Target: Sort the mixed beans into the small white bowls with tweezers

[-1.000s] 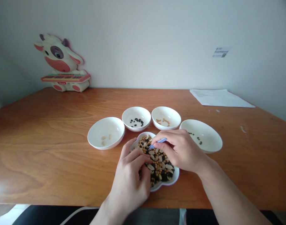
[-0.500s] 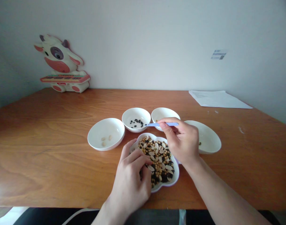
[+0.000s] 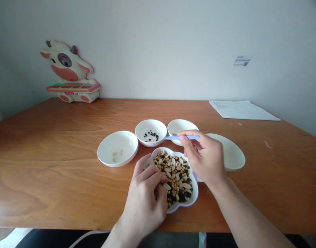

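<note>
My right hand (image 3: 203, 155) pinches light purple tweezers (image 3: 190, 137). Their tips point left, at the right rim of a white bowl with several black beans (image 3: 151, 140) in its bottom. Near my body stands a white, flower-shaped dish (image 3: 195, 196) filled with mixed peanuts (image 3: 187, 186), black beans and small yellow grains. My left hand (image 3: 147, 193) curls over the left rim of that dish and grips it, its fingertips above the mix. Part of the dish is hidden under this hand. No bean can be made out between the tweezer tips.
A white bowl (image 3: 102, 151) at left holds a few peanuts. Another bowl (image 3: 182, 122) at back right has some yellow grains. A further bowl (image 3: 237, 156) is partly behind my right hand. A toy cow with keyboard (image 3: 72, 74) and papers (image 3: 243, 109) lie farther back.
My right hand and the tweezers have shifted slightly right. A dark bean seen at the tweezer tips before no longer shows there. My left hand stays on the dish.
</note>
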The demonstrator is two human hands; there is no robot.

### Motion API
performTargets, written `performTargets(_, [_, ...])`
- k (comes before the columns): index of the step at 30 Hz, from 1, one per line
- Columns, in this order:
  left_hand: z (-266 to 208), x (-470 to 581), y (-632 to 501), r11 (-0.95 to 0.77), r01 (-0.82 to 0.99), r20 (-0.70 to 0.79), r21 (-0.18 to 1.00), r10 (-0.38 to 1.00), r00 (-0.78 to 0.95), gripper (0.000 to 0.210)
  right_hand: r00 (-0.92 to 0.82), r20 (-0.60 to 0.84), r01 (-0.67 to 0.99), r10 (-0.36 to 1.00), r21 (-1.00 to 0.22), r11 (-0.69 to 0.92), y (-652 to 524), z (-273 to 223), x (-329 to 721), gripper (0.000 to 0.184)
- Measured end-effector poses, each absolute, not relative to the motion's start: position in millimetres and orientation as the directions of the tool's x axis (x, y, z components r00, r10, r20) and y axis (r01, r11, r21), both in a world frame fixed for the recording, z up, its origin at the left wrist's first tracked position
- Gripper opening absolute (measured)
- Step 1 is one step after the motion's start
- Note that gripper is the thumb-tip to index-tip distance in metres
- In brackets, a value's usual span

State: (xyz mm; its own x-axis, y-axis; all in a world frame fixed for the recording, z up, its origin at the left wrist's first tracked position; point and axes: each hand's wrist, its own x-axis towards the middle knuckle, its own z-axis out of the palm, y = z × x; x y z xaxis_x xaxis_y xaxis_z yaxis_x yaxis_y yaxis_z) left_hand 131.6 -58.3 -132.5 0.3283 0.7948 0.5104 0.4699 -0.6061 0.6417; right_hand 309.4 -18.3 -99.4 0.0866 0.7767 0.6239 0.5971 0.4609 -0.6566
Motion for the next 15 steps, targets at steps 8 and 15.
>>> performTargets(8, [-135, 129, -60, -0.6, 0.471, 0.499, 0.647, 0.8, 0.334, 0.028, -0.228, 0.461, 0.586, 0.858, -0.638, 0.499, -24, -90, 318, 0.017])
performTargets(15, [-134, 130, -58, -0.599, 0.468, 0.494, 0.65, 0.801, 0.34, 0.028, -0.194, 0.538, 0.651, 0.82, -0.554, 0.518, -22, -88, 319, 0.018])
